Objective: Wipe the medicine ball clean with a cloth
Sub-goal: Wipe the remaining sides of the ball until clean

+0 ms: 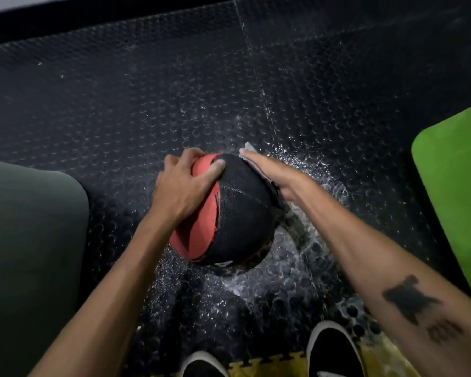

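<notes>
Wiping the far right side of the ball on a wet studded floor

Head view: the ball [237, 213] sits on the black rubber floor [174, 91] ahead of two shoes [335, 352]; the left hand [184, 183] curls over its red top left to steady it, while the right hand [272, 172], fingers straight, presses the pale cloth [249, 148] flat against the upper right flank. Unwiped black face lies toward the person, so the cloth should sweep down and inward. A green mat [454, 186] lies right, water around the base
</notes>
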